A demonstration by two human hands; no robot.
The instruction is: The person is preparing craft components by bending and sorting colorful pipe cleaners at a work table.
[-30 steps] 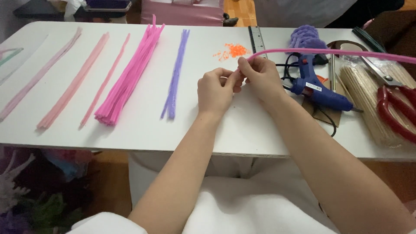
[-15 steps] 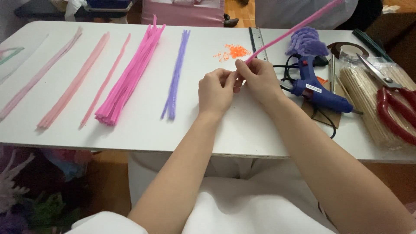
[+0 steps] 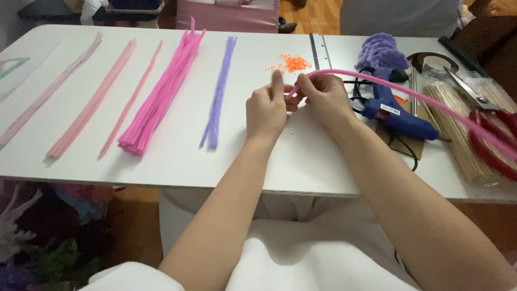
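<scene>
While grips pinch pipe cleaner, glue gun adj.

On your white table lie a hot-pink stem bundle, purple stems, orange beads (scattered) and a blue glue gun.

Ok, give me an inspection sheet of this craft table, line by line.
Surface: white table, flat.
Job's things: bright pink pipe cleaner, one end pinched between both hands, the rest arcing right over the tools.
Clutter: hot pink bundle, purple pipe cleaners, pale pink strands, orange beads, blue glue gun, wooden sticks, red-handled scissors, ruler.
Grippers: left hand and right hand both closed on the pipe cleaner's end.
Cables: black cord at the glue gun.
Surroundings: wooden floor.
</scene>
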